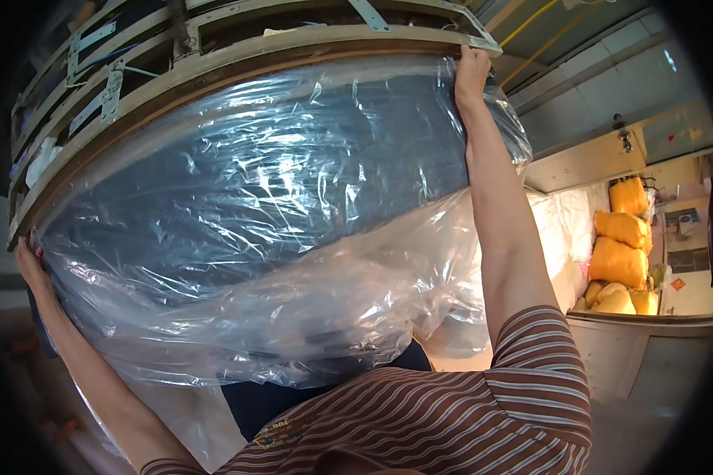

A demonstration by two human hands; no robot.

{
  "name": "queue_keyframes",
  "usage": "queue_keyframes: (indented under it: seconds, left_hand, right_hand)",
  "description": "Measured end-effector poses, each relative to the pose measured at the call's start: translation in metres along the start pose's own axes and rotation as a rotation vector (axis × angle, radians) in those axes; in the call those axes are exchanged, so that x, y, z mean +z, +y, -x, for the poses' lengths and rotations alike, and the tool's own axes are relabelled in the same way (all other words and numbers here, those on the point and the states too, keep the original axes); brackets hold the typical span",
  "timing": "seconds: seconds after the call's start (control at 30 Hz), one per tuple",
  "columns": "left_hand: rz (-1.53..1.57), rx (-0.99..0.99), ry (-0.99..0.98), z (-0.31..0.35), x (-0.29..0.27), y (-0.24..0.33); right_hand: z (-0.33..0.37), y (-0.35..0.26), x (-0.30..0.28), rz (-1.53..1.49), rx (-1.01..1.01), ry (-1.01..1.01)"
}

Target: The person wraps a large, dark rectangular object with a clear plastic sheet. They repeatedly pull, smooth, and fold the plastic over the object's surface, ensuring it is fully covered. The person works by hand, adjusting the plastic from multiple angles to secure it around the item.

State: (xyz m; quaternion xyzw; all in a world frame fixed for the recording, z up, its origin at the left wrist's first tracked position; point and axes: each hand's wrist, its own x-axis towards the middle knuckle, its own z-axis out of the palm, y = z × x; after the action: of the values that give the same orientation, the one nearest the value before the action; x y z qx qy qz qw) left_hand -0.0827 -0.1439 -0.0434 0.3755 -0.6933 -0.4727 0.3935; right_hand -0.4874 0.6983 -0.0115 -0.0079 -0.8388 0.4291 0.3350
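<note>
a large clear plastic sheet (277, 174), creased and shiny, spreads across the middle of the view, between the person's arms and in front of their body; a dark surface shows through its upper part. along its upper edge runs a wooden slatted frame (238, 63), bent into an arc by the lens. below is the person's brown striped shirt (420, 408). on the right, plump orange bundles (619, 257) sit piled up, near a pale wooden panel (582, 162).

the right hand (473, 75) is closed around the right end of the frame's lowest rail, its fingers curled tight; whether it also pinches plastic i cannot tell. the left hand (30, 263) touches the rail's far left end, fingers bent; it is small and dim, so i cannot tell how firmly they close. flat metal plates (112, 89) cross the slats, and a yellow cable (528, 24) runs at upper right.
</note>
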Motion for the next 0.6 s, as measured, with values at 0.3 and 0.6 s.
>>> queue_keyframes:
  seconds: [0.3, 0.6]
  left_hand:
    - [-0.195, 0.241, -0.056, 0.043, -0.057, 0.073]
    - [0.162, 0.126, 0.245, 0.207, -0.232, 0.186]
  right_hand:
    - [0.051, -0.056, -0.034, -0.259, -0.038, 0.039]
    - [0.139, -0.106, -0.096, -0.647, 0.471, -0.851]
